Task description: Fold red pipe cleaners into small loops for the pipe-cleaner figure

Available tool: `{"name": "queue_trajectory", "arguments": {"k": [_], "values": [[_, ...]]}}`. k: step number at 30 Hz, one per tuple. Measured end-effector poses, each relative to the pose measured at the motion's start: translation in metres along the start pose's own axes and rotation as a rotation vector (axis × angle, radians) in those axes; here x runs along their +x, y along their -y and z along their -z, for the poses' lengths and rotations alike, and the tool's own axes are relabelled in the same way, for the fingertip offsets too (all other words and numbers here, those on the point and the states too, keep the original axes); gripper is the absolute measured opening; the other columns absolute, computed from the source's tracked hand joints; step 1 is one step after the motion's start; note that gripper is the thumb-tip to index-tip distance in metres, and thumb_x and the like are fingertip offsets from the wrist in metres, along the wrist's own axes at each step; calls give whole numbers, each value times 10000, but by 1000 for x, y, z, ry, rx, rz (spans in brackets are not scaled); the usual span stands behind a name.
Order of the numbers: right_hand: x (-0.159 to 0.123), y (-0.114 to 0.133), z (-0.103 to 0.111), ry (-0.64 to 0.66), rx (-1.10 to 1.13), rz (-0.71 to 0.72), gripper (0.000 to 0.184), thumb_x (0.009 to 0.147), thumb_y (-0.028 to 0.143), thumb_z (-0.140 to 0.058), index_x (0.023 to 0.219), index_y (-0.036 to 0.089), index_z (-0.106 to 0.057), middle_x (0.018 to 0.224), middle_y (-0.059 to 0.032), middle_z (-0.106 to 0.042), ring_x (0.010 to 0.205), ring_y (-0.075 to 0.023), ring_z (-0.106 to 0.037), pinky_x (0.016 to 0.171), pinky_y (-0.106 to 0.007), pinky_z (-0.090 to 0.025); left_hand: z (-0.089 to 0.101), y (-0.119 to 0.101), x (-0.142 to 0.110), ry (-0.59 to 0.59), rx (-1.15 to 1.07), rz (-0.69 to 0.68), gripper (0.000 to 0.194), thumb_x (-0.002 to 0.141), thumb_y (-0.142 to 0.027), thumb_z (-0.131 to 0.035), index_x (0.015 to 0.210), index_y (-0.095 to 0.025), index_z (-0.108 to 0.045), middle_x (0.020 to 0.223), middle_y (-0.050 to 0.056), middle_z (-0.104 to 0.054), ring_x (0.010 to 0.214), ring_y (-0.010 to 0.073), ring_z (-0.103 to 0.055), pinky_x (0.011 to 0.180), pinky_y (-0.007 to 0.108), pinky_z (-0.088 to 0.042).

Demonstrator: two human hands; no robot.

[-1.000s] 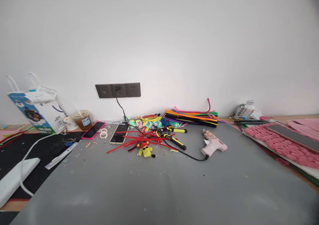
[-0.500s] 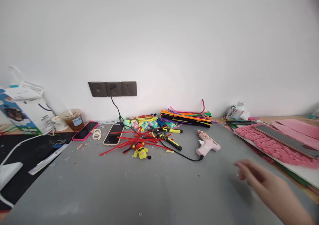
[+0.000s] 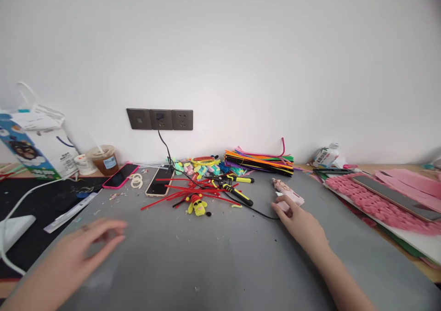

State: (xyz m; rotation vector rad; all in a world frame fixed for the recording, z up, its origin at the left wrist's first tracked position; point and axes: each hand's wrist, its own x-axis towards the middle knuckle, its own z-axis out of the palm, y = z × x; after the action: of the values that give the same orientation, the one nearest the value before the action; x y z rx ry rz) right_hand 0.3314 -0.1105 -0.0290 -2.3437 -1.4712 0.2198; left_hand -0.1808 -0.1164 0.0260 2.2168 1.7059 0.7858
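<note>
My right hand (image 3: 299,223) is at the pale pink hot glue gun (image 3: 293,196), its fingers curled round the handle while the gun lies on the grey mat. Over the mat's left side hovers my left hand (image 3: 77,251), slightly blurred, thumb and fingers apart with nothing between them. Between the hands, further back, lies a small yellow figure (image 3: 197,207) with a red top. Red pipe cleaners (image 3: 182,191) are strewn behind it. Pliers with black and yellow handles (image 3: 241,196) rest on them, jaws partly hidden among the stems.
A black cord (image 3: 163,138) runs from the wall socket (image 3: 161,119) to the glue gun. Bundled colourful pipe cleaners (image 3: 258,163) lie by the wall. Two phones, including a pink-edged one (image 3: 120,176), a drink cup (image 3: 103,159) and a carton bag stand left; pink knitting (image 3: 372,200) lies right.
My right hand came in from the right and moved left onto the glue gun's handle. My left hand has entered at the lower left. The view has shifted slightly.
</note>
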Motion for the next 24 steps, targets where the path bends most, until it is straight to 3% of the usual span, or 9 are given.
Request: {"name": "queue_trajectory", "arguments": {"k": [3,7,11,15,17,21,24], "values": [[-3,1,-4,-105,164,-92,377,886,611,-455,986,296,-637,682,-31,-651,597,-282,-634,519,-326,-402,-32,-52,50,212,-118,-216,176,894,-388,-578,949,-322,-732,952,-14,-743,756,179,-677,688,263,-522],[-2,-2,-14,-309,658,-90,409,846,617,-516,988,239,-584,747,-39,-632,597,-238,-634,547,-331,-455,-75,-93,105,303,-274,-359,156,888,-269,-591,867,-233,-742,900,37,-699,791,180,-623,709,266,-460],[0,2,-21,-423,867,29,443,824,596,-575,1062,244,-450,986,-72,-628,723,-208,-674,721,-377,-545,-105,-93,128,324,-370,-373,175,904,-292,-594,862,-218,-746,874,33,-689,729,154,-593,640,246,-427],[-1,9,-22,-579,1006,303,460,810,496,-713,1035,262,-388,1058,-72,-616,746,-183,-654,782,-390,-501,-122,-83,128,286,-482,-319,209,919,-306,-567,893,-179,-730,895,59,-685,766,163,-597,644,246,-435],[-2,13,-24,-579,996,381,470,807,464,-744,1002,266,-364,1055,-66,-611,817,-190,-647,789,-372,-476,-127,-79,126,287,-528,-292,222,917,-313,-565,888,-165,-728,870,58,-670,732,156,-590,622,243,-431],[1,25,-30,-581,969,398,452,820,470,-742,974,259,-374,1047,-58,-561,908,-203,-614,813,-372,-467,-130,-74,123,330,-574,-277,207,898,-322,-602,875,-168,-738,848,49,-651,698,143,-580,600,236,-422],[6,44,-29,-561,908,455,434,867,449,-694,1118,251,-400,1013,-55,-562,885,-210,-600,823,-390,-469,-128,-71,122,369,-567,-285,151,873,-288,-643,856,-182,-749,852,44,-648,719,144,-580,607,234,-420]]}}
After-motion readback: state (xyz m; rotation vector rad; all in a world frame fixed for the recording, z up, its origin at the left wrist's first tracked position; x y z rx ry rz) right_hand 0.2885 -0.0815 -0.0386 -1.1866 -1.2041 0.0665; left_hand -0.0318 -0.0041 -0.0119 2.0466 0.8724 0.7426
